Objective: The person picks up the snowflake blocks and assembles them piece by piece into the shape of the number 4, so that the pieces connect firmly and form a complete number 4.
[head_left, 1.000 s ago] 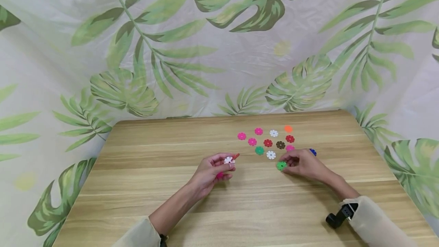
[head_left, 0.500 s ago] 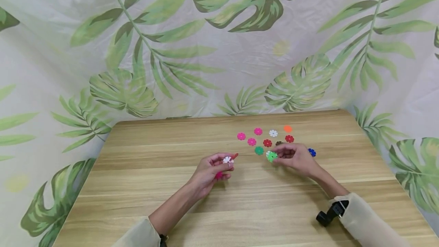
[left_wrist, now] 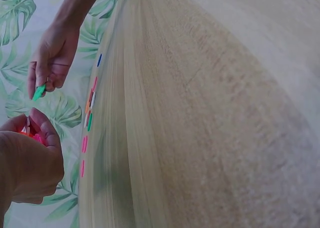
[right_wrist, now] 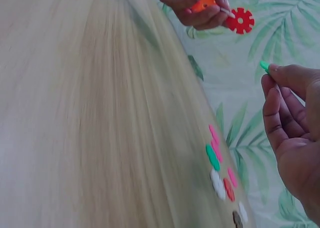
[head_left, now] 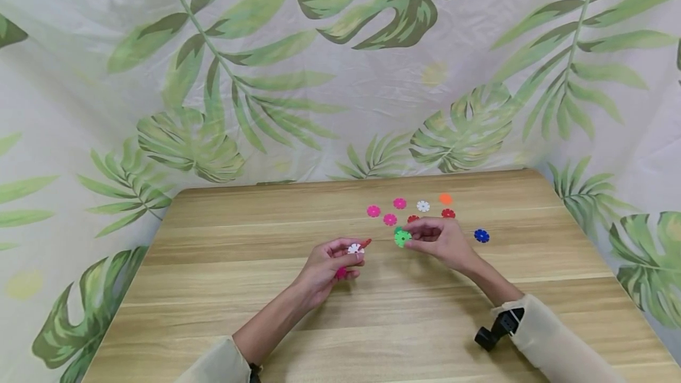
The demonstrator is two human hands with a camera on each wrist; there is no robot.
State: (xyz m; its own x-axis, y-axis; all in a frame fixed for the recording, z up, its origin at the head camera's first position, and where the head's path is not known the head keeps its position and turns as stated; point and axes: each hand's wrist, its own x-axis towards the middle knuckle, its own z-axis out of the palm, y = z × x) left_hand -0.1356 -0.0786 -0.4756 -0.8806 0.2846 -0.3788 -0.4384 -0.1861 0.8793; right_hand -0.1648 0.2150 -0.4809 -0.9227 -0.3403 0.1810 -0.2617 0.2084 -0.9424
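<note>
In the head view my left hand (head_left: 326, 269) holds a small cluster of notched plastic discs above the table. A white disc (head_left: 355, 249) faces up there, and a pink disc (head_left: 341, 273) shows beneath the thumb. From the right wrist view, a red disc (right_wrist: 241, 21) sticks out of that cluster on the white one's edge, with an orange disc (right_wrist: 204, 3) closer to the palm. Between thumb and fingertips, my right hand (head_left: 444, 242) pinches a light green notched disc (head_left: 402, 239). This disc is raised over the table, a short gap to the right of the cluster.
Loose discs lie on the wooden table (head_left: 239, 288) beyond the right hand: pink (head_left: 373, 211), white (head_left: 422, 206), orange (head_left: 445, 198), red (head_left: 448, 213) and blue (head_left: 481, 236). A darker green disc (head_left: 398, 230) is partly covered. Leaf-patterned cloth (head_left: 330, 105) hangs behind.
My right hand has carried the light green disc leftward and slightly up, closer to the left hand, uncovering the blue disc. The left hand has stayed nearly still with its cluster.
</note>
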